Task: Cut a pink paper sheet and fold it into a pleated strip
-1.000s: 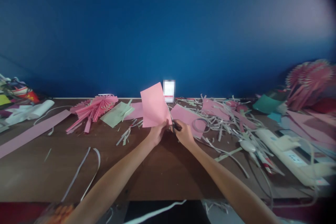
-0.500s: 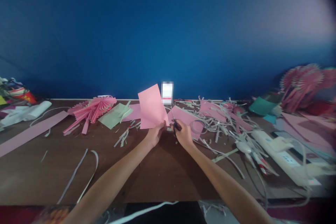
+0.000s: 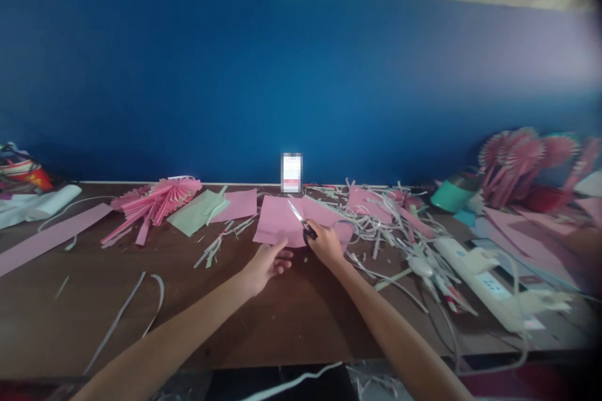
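Observation:
A pink paper sheet (image 3: pixel 275 223) lies flat on the brown table (image 3: pixel 291 307) in the middle. My left hand (image 3: pixel 266 264) hovers just in front of its near edge, fingers loosely curled and apart, holding nothing. My right hand (image 3: pixel 324 244) grips a pair of scissors (image 3: pixel 299 218) by the dark handles, blades pointing up and left over the sheet.
Pink folded paper fans (image 3: pixel 150 200) and a pale green sheet (image 3: pixel 197 210) lie to the left. A tangle of paper strips (image 3: pixel 390 219), a white power strip (image 3: pixel 480 272) and more fans (image 3: pixel 517 160) fill the right. A blue wall (image 3: pixel 301 75) stands behind.
The pink sheet, held upright in my left hand before, now lies flat on the table. My left hand has let go of it and drawn back. The view tilted up.

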A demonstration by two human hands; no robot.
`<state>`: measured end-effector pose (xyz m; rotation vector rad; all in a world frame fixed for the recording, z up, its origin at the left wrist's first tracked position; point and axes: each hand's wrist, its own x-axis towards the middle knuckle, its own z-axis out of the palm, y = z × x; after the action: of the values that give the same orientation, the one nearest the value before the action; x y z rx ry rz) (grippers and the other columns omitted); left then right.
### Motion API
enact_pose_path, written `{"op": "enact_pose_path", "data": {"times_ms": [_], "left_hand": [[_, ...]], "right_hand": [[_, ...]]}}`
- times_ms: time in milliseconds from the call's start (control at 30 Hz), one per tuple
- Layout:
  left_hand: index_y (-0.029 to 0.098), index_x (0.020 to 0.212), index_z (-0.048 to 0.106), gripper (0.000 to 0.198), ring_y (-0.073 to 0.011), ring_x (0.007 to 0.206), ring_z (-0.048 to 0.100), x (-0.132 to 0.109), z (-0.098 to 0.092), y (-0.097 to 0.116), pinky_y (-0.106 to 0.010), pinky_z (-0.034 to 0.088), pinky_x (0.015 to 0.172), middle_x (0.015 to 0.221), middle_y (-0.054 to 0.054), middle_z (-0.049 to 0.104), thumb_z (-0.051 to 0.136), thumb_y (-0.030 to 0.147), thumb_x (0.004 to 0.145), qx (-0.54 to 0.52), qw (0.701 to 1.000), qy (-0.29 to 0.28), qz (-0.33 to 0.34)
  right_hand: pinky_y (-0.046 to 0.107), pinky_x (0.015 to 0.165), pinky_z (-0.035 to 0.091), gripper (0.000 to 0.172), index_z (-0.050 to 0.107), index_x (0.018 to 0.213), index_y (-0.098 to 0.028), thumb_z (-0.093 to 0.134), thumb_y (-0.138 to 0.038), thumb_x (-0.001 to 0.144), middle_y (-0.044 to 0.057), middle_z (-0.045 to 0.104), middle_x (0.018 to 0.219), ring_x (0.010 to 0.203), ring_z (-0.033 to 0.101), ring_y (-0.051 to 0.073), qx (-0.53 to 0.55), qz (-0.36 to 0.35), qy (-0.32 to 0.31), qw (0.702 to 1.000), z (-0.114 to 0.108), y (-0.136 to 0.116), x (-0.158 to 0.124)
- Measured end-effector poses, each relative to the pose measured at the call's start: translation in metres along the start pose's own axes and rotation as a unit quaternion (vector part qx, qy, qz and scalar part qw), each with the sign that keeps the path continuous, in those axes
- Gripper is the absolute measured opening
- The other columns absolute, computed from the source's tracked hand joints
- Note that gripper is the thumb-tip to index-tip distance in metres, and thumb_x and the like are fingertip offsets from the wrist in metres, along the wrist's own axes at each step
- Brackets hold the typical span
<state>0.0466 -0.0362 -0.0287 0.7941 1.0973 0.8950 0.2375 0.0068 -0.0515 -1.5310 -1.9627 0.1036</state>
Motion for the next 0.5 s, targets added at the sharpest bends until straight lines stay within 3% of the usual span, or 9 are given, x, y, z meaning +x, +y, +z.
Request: {"op": "enact_pose_path", "data": {"times_ms": [67, 100, 167, 233, 333, 400, 500], "left_hand": [[0.014, 0.08, 0.062, 0.043, -0.0093, 0.04, 0.051, -0.014, -0.017, 0.004, -0.018, 0.025, 0.035, 0.062, -0.005, 0.064, 0.057, 0.057, 0.075, 0.117, 0.989, -0.085, -0.026], [0.013, 0.074, 0.062, 0.046, -0.0105, 0.038, 0.051, -0.018, -0.025, 0.007, -0.019, 0.026, 0.036, 0.055, -0.005, 0.061, 0.054, 0.058, 0.077, 0.19, 0.974, -0.124, -0.024], [0.014, 0.067, 0.06, 0.043, -0.0102, 0.038, 0.049, -0.019, -0.04, 0.018, -0.02, 0.032, 0.039, 0.048, -0.002, 0.056, 0.053, 0.054, 0.079, 0.261, 0.957, -0.098, 0.076], [0.016, 0.081, 0.061, 0.031, -0.0111, 0.046, 0.054, -0.011, -0.048, 0.031, -0.019, 0.034, 0.041, 0.064, -0.003, 0.064, 0.058, 0.047, 0.077, 0.262, 0.949, -0.046, 0.169], [0.019, 0.105, 0.058, 0.045, -0.0139, 0.066, 0.06, 0.01, -0.046, 0.048, -0.02, 0.042, 0.05, 0.091, -0.007, 0.066, 0.072, 0.034, 0.066, 0.229, 0.943, 0.003, 0.243], [0.018, 0.107, 0.058, 0.049, -0.0164, 0.075, 0.061, 0.022, -0.037, 0.054, -0.021, 0.044, 0.053, 0.1, -0.01, 0.065, 0.075, 0.033, 0.063, 0.232, 0.943, -0.008, 0.239], [0.015, 0.097, 0.064, 0.041, -0.0177, 0.073, 0.061, 0.033, -0.019, 0.051, -0.022, 0.043, 0.051, 0.091, -0.012, 0.066, 0.075, 0.035, 0.063, 0.226, 0.947, -0.057, 0.222]], "right_hand": [[0.02, 0.057, 0.032, 0.027, 0.062, 0.103, -0.028, 0.049, -0.023, 0.079, -0.001, 0.069, 0.083, 0.07, 0.062, 0.015, -0.018, -0.015, -0.014, 1.0, -0.002, -0.002, 0.0], [0.02, 0.057, 0.032, 0.029, 0.062, 0.104, -0.029, 0.049, -0.022, 0.079, -0.001, 0.069, 0.085, 0.072, 0.062, 0.015, -0.024, -0.021, -0.019, 0.999, -0.003, -0.003, -0.001], [0.02, 0.057, 0.031, 0.03, 0.061, 0.105, -0.03, 0.048, -0.021, 0.08, -0.001, 0.069, 0.087, 0.073, 0.062, 0.015, -0.032, -0.027, -0.034, 0.999, -0.004, -0.005, -0.001], [0.02, 0.056, 0.032, 0.031, 0.061, 0.107, -0.031, 0.048, -0.022, 0.081, -0.001, 0.069, 0.088, 0.074, 0.062, 0.015, -0.035, -0.032, -0.05, 0.998, -0.006, -0.007, -0.001], [0.02, 0.058, 0.033, 0.036, 0.058, 0.114, -0.031, 0.05, -0.022, 0.08, -0.001, 0.069, 0.092, 0.077, 0.062, 0.016, -0.038, -0.04, -0.067, 0.996, -0.008, -0.009, -0.001], [0.021, 0.059, 0.034, 0.038, 0.057, 0.116, -0.03, 0.05, -0.023, 0.08, 0.0, 0.069, 0.093, 0.078, 0.062, 0.016, -0.043, -0.038, -0.07, 0.996, -0.009, -0.009, -0.002], [0.021, 0.06, 0.036, 0.037, 0.057, 0.117, -0.03, 0.05, -0.023, 0.081, 0.0, 0.069, 0.096, 0.08, 0.062, 0.016, -0.054, -0.032, -0.066, 0.996, -0.01, -0.009, -0.002]]}}
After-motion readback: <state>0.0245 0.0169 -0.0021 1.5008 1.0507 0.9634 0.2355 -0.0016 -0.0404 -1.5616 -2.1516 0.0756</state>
